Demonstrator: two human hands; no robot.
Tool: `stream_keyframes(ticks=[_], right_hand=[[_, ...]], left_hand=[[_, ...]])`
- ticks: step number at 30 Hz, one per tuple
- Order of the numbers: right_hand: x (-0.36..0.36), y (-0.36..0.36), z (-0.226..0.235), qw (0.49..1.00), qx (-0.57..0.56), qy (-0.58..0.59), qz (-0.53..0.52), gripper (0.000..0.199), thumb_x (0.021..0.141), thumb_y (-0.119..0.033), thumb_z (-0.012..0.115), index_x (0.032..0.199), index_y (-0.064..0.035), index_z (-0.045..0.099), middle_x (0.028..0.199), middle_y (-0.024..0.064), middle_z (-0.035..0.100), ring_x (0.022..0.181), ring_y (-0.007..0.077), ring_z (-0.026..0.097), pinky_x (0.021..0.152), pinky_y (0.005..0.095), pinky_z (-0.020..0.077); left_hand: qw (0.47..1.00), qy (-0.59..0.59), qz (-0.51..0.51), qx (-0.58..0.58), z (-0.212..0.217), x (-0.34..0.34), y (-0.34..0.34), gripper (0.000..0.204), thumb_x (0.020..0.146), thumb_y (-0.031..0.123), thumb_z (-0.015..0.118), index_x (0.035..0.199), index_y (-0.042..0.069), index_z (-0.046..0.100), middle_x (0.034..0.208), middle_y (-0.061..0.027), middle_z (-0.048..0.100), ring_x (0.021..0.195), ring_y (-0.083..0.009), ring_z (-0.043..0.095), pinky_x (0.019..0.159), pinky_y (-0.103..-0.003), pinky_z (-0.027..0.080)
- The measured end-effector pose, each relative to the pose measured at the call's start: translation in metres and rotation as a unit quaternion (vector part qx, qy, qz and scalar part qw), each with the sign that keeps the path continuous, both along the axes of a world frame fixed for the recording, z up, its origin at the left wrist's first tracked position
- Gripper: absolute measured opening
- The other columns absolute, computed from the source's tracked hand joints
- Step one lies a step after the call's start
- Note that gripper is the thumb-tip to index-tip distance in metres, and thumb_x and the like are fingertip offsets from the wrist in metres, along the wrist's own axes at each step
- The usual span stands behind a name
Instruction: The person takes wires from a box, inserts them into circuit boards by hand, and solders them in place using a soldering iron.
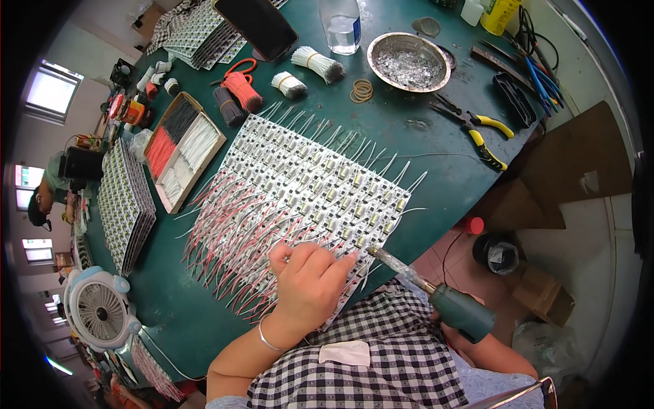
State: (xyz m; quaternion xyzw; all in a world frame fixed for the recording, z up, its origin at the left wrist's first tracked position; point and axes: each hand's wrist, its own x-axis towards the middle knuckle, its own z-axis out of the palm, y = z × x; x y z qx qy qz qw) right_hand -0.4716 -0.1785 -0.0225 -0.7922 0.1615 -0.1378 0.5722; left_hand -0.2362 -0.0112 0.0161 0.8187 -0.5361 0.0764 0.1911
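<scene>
Green-handled soldering iron gripped by right hand; keep left hand fingers pressed flat, steadying board strips.

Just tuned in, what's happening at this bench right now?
A person is soldering at a green table. The left hand presses down on the near edge of a panel of small circuit strips with red and white wires fanning out. The right hand, mostly hidden, holds a green-handled soldering iron with its tip at the panel's near right corner. Yellow-handled pliers and a metal bowl lie farther back.
</scene>
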Motion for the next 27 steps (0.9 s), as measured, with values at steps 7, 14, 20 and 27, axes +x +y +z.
stream_keyframes(ticks=[7,14,20,27], right_hand=[[0.008,-0.004,-0.001,0.997,-0.061,-0.027,0.047,0.013,0.080,-0.008,0.055,0.089,0.0007,0.061,0.072,0.0087,0.063,0.062,0.0189,0.063,0.059,0.0293,0.0509],[0.012,-0.003,-0.006,0.996,-0.042,-0.045,0.061,0.016,0.082,-0.012,0.059,0.092,0.0007,0.060,0.075,0.0084,0.063,0.063,0.0178,0.062,0.059,0.0286,0.0493],[0.001,-0.001,-0.016,0.988,-0.138,0.012,0.068,0.024,0.074,-0.014,0.069,0.095,-0.0028,0.065,0.087,0.0085,0.067,0.074,0.0231,0.065,0.066,0.0292,0.0526],[0.004,0.004,0.007,0.953,0.230,0.181,-0.080,0.017,0.085,-0.014,0.054,0.088,0.0002,0.062,0.077,0.0095,0.063,0.068,0.0210,0.063,0.063,0.0295,0.0510]], left_hand=[[0.999,0.040,0.000,0.007,0.001,0.002,-0.001,0.018,0.069,0.012,0.067,0.087,0.016,0.068,0.071,0.0049,0.048,0.077,-0.0134,0.050,0.078,-0.037,0.026],[0.999,0.048,0.008,0.010,0.004,0.001,-0.002,0.017,0.068,0.011,0.068,0.085,0.016,0.068,0.071,0.0049,0.049,0.075,-0.0133,0.050,0.077,-0.036,0.026],[0.999,0.050,0.009,0.003,0.003,0.001,-0.005,0.016,0.068,0.011,0.068,0.083,0.016,0.067,0.071,0.0052,0.050,0.075,-0.0134,0.050,0.077,-0.036,0.026],[0.999,0.050,0.012,0.001,0.003,0.001,-0.004,0.017,0.067,0.010,0.068,0.083,0.016,0.068,0.071,0.0050,0.050,0.075,-0.0138,0.050,0.077,-0.036,0.026]])
